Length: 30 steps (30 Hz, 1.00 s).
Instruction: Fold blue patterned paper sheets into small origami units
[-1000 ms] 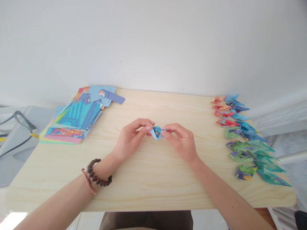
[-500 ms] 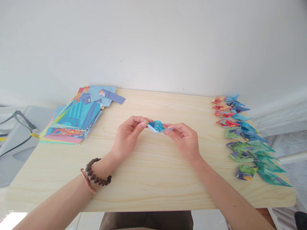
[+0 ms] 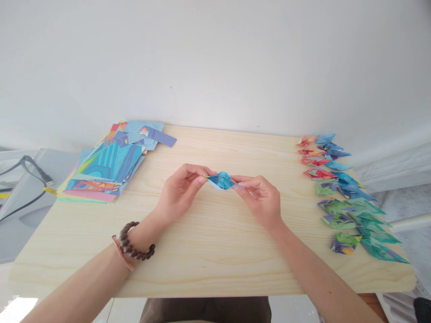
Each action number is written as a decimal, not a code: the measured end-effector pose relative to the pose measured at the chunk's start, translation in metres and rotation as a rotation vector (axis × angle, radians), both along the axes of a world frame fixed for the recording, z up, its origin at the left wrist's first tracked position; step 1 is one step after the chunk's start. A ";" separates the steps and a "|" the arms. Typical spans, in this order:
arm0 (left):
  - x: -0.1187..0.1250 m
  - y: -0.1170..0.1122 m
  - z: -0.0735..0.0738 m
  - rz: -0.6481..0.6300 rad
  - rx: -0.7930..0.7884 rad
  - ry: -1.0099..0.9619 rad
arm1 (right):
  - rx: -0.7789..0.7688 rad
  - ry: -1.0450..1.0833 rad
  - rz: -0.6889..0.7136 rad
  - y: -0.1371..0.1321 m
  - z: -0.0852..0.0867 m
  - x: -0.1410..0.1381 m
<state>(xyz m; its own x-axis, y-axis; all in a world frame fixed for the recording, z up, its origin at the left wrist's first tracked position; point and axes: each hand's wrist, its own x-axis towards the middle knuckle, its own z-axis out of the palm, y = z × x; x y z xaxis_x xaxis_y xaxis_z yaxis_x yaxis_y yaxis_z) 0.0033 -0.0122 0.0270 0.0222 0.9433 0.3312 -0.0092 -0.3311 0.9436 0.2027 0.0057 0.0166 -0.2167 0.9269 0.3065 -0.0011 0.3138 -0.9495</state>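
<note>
A small blue folded paper boat (image 3: 221,181) is held over the middle of the wooden table (image 3: 208,251), its centre spread into a hollow. My left hand (image 3: 180,190) pinches its left tip between thumb and fingers. At the opposite tip my right hand (image 3: 261,197) pinches the paper the same way. Both hands are closed, and the fingertips cover the boat's two ends. Brown beads (image 3: 136,253) and a copper-coloured band circle my left wrist.
Printed paper sheets (image 3: 107,161) lie in a loose stack at the back left. Several folded paper boats in red, blue and green (image 3: 338,220) line the right side. A black cable (image 3: 33,168) lies beyond the left edge; a white wall (image 3: 215,67) stands behind.
The blue paper boat's hollow looks wider and rounder, turned more toward me. Both hands keep their pinch at its tips, with my right hand shifted slightly right and down.
</note>
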 end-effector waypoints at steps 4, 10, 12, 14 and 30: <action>-0.011 0.003 0.000 -0.080 0.222 0.296 | 0.075 -0.131 -0.061 0.000 0.001 0.003; -0.017 0.007 0.002 -0.085 0.254 0.672 | 0.097 -0.260 -0.046 0.002 0.001 0.007; -0.019 0.008 0.002 -0.078 0.248 0.685 | 0.085 -0.283 -0.026 0.003 0.001 0.009; -0.021 0.008 0.002 -0.057 0.238 0.679 | 0.062 -0.313 0.005 0.004 0.002 0.010; -0.015 0.011 0.026 -0.288 0.103 0.941 | 0.332 -0.453 0.057 0.000 -0.004 0.007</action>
<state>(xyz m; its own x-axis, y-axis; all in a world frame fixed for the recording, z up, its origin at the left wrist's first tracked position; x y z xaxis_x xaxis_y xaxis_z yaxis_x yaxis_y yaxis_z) -0.0113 -0.0008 0.0534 0.5430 0.8279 0.1407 0.6367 -0.5151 0.5739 0.2094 0.0056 0.0127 -0.4410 0.7797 0.4446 0.3578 0.6070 -0.7096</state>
